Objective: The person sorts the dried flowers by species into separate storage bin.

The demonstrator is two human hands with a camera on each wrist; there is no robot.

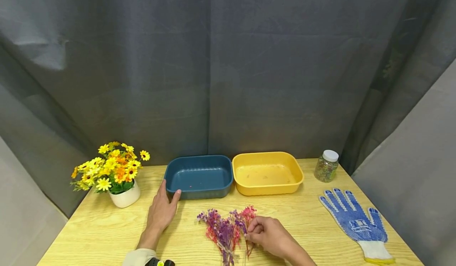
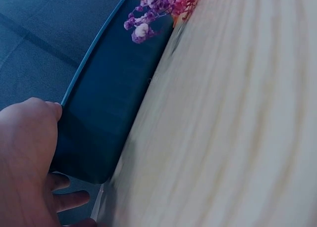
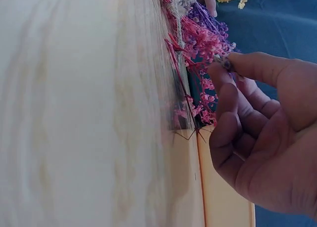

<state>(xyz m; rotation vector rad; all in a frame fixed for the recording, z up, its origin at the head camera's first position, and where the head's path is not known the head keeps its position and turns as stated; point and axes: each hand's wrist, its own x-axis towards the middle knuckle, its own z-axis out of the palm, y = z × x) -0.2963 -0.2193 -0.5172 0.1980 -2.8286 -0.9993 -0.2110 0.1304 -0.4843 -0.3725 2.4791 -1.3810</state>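
My left hand (image 1: pixel 162 212) is at the near left corner of a blue tray (image 1: pixel 199 195), its fingers straight along the side and its thumb at the rim (image 2: pixel 74 83). With thumb and forefinger, my right hand (image 1: pixel 272 236) pinches a thin sprig of purple dried flowers (image 1: pixel 239 220); a small greyish bit (image 3: pixel 224 62) shows between the fingertips. Beside it on the table lies a bunch of purple and pink dried flowers (image 1: pixel 224 232), its stems tied with pale twine (image 3: pixel 176 19). Pink sprigs (image 1: pixel 248 212) stand close to the right fingers.
A yellow tray (image 1: pixel 268 190) stands right beside the blue one. At the left is a white pot (image 1: pixel 125 196) of yellow flowers (image 1: pixel 110 167). A lidded jar (image 1: pixel 326 167) and a blue-and-white work glove (image 1: pixel 360 222) are at the right. A dark curtain (image 1: pixel 210 80) hangs behind the table.
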